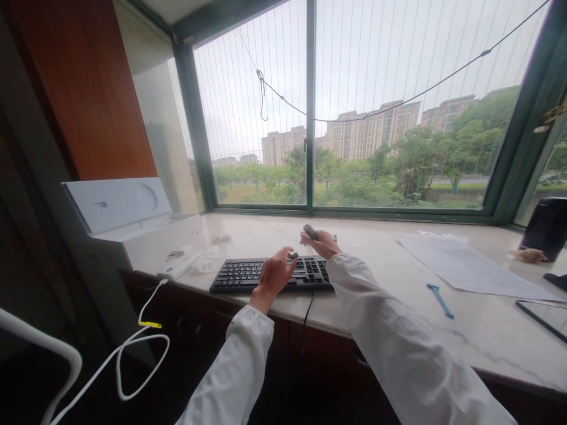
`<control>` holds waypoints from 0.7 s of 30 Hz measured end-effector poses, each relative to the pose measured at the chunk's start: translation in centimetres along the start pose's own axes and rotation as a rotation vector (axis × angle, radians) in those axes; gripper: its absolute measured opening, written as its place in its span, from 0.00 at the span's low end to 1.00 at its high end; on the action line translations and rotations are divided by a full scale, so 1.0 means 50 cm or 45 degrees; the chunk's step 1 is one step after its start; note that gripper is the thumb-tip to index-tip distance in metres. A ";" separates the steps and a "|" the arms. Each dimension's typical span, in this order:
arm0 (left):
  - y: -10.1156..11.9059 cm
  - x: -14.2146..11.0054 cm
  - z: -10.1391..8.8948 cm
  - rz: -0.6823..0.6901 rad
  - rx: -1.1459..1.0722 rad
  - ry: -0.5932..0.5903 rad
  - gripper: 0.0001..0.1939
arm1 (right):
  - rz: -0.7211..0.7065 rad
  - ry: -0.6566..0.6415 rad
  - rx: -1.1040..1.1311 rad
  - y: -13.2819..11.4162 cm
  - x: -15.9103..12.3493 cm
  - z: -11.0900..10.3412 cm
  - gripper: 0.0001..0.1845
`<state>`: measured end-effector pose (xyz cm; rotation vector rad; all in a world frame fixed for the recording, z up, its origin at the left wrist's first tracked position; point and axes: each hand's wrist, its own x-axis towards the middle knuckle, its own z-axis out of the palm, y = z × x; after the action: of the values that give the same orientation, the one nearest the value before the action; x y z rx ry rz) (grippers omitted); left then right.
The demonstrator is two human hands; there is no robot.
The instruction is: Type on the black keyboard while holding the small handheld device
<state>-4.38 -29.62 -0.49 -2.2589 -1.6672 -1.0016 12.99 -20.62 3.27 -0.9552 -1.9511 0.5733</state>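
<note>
A black keyboard (241, 273) lies along the front of the white marble counter. Over its middle is my left hand (275, 274), thumb and finger pinched on a small dark keycap (293, 255). My right hand (326, 244) is cupped above the keyboard's right end and holds a small clump of dark pieces (310, 232) that look like keycaps. Part of the keyboard's right end is covered by my right sleeve. Toward its right side, the key area (315, 270) looks gappy, though the detail is small. A small blue tool (440, 300) rests to the right.
An open white box (146, 227) stands at the left, beside a white power strip (179, 265) with a white cable (146, 304). Printed papers (469, 265) and a dark-edged tablet-like device (543, 316) lie at the right. Behind the counter is a window.
</note>
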 end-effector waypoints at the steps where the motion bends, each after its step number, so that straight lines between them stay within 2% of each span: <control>1: 0.000 -0.001 -0.005 -0.005 -0.005 0.008 0.14 | -0.038 -0.079 -0.014 0.000 -0.001 0.005 0.20; 5: -0.002 0.000 -0.022 0.056 0.001 0.059 0.11 | -0.200 -0.295 -0.090 0.000 -0.012 0.020 0.19; 10: 0.007 0.018 -0.034 0.150 0.032 0.062 0.11 | -0.346 -0.292 -0.318 -0.009 -0.024 0.001 0.13; 14: 0.019 0.055 -0.032 0.183 0.064 -0.049 0.13 | -0.318 -0.213 -0.578 -0.009 -0.035 -0.049 0.08; 17: 0.010 0.097 -0.021 0.158 0.086 -0.084 0.13 | -0.274 -0.107 -0.784 0.019 -0.057 -0.094 0.08; 21: -0.031 0.167 0.011 0.115 0.129 -0.123 0.10 | -0.044 0.046 -1.075 0.073 -0.090 -0.135 0.09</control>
<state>-4.22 -22.18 3.67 -2.3262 -1.5973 -0.7825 21.72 -21.85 2.00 -1.4059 -2.1918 -0.3393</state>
